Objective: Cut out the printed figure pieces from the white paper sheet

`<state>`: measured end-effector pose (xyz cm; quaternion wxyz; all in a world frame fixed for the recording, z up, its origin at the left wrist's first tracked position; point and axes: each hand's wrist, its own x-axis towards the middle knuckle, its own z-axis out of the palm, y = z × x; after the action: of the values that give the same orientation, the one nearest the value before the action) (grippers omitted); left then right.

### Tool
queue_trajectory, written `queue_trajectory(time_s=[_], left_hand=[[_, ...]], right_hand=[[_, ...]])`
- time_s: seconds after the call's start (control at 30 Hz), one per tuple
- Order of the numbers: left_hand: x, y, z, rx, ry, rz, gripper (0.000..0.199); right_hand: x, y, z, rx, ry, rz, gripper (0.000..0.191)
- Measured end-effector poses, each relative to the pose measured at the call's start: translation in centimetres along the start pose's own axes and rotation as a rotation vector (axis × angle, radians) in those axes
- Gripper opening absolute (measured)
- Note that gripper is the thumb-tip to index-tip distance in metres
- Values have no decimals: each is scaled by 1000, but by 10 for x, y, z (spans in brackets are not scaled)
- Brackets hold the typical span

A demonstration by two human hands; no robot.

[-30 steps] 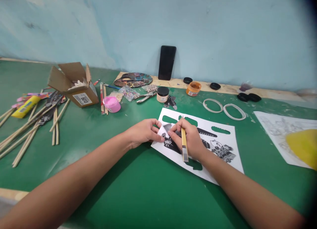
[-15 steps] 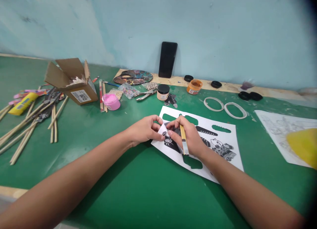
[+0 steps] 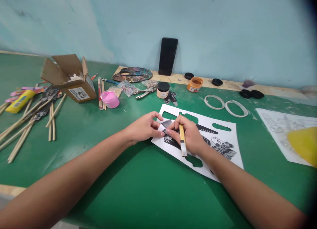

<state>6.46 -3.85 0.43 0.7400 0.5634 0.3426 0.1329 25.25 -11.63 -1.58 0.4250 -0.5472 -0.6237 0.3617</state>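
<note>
Printed sheet [image 3: 206, 122] on the green desk [image 3: 128, 189], left hand [image 3: 143, 129] pinching its raised edge, right hand's [image 3: 194, 140] fingers closed round the yellow cutter [image 3: 182, 135], and one uneven tug could rip the narrow paper between cut-outs!

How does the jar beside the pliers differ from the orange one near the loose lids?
The peach jar is closed by a black lid; the orange jar stands open, its contents showing. The peach jar's body is pale, while the orange jar is brightly coloured and has brownish-orange smears inside. Both are round, upright and labelled.
</note>
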Motion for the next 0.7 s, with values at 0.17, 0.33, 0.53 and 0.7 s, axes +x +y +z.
queue_trajectory(time_s=[0.17,0.33,0.53,0.7], left_hand=[[0,1,1,62,33,4,48],[2,-1,-1,77,21,9,48],[1,0,-3,58,11,-6,49],[0,0,-2,33,-12,-8,48]], right_hand=[[2,3,0,47,13,22,33],[0,4,0,-83,57,-129,32],[-2,6,1,-222,77,-307,29],[-2,8,1,-235,84,-344,25]])
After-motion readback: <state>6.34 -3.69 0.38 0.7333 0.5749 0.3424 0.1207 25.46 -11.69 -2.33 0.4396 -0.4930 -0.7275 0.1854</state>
